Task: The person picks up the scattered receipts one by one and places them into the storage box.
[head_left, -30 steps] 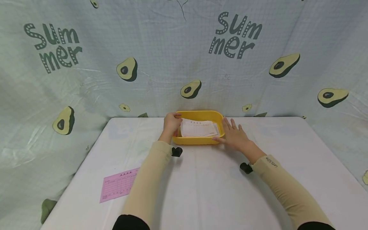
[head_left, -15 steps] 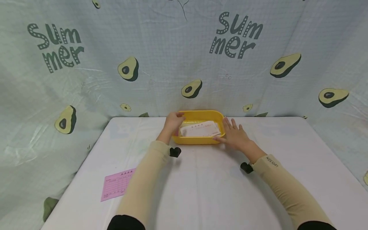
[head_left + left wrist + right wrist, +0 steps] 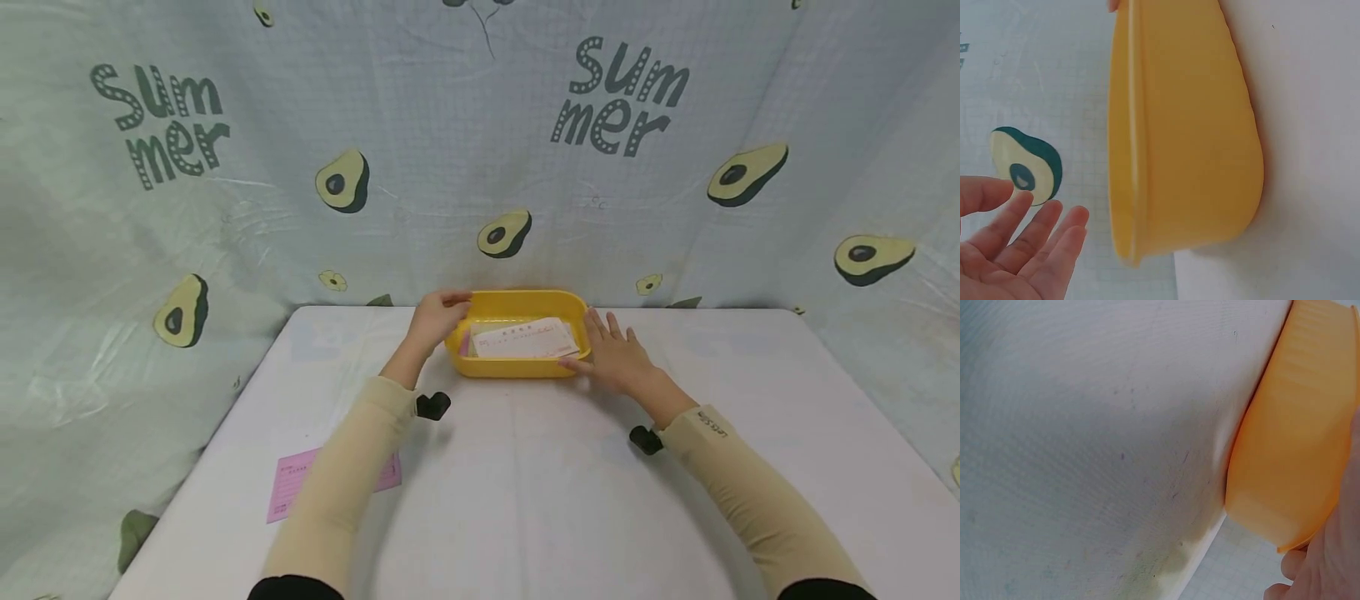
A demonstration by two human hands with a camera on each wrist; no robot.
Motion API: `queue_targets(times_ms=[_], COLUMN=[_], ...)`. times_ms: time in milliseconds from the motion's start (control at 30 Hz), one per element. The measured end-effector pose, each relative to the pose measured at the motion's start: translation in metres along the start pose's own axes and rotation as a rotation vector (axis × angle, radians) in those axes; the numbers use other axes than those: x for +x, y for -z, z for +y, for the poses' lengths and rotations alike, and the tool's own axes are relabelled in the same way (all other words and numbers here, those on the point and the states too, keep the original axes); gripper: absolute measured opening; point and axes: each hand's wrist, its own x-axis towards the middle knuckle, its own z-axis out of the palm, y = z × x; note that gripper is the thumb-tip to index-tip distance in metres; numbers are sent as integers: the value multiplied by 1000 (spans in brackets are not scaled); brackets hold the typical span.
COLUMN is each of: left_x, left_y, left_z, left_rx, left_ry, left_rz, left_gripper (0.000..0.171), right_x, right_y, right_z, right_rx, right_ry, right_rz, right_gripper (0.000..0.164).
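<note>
A yellow plastic basket [image 3: 517,367] stands at the back edge of the white table, with several paper slips inside. On top lies a white printed slip [image 3: 525,340]; a pink slip [image 3: 465,343] shows at the left end. My left hand [image 3: 437,320] is just off the basket's left end, fingers loosely extended and holding nothing. In the left wrist view that hand [image 3: 1029,256] is apart from the basket wall [image 3: 1197,137]. My right hand [image 3: 617,358] rests against the basket's right end with spread fingers, its thumb by the front rim. The right wrist view shows part of it along the rim.
A pink printed form [image 3: 292,483] lies on the left of the table [image 3: 570,483], partly covered by my left sleeve [image 3: 330,492]. Behind the table hangs a curtain [image 3: 420,125] printed with avocados.
My left hand has let go of the paper in the basket and drawn back to the left. The white slip has dropped lower. My right hand has stayed in place.
</note>
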Motion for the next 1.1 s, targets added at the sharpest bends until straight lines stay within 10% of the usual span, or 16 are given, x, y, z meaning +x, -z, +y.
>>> queue_targets(times_ms=[533,1100], left_x=[-42,-79], left_y=[49,104], left_z=[2,-41], left_rx=[-85,342], left_ry=[-27,-74], left_rz=[-9,-236], left_gripper=[35,32], right_x=[-3,-4], right_y=[-5,-1], right_z=[-1,-1], right_rx=[6,12], right_ry=[-5,-8], right_rz=[1,-5], right_gripper=[113,112])
